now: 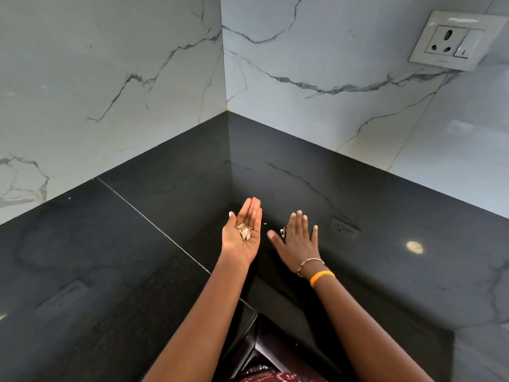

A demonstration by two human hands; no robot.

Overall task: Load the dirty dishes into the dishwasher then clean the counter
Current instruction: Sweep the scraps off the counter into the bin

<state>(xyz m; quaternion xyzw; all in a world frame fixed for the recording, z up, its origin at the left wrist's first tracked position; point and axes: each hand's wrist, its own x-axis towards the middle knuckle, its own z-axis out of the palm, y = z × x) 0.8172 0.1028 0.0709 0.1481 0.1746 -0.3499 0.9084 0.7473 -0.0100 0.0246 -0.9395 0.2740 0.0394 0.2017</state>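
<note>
Head view, near to far. At the bottom edge, the inner corner of the black counter meets the person's body; both forearms reach forward from there over the polished stone. The right wrist carries an orange band and a bead bracelet. The left hand lies palm up, fingers straight and together, pointing away toward the wall corner; it cups a small heap of pale scraps, whose long axis runs along the palm. The right hand is palm down, fingers spread wide, holding nothing, just beside a few loose crumbs on the counter between the two hands. A thin seam crosses the counter diagonally at left. Beyond the hands, bare counter extends to the marble-veined walls, which meet in a vertical corner. A wall socket sits at upper right.
</note>
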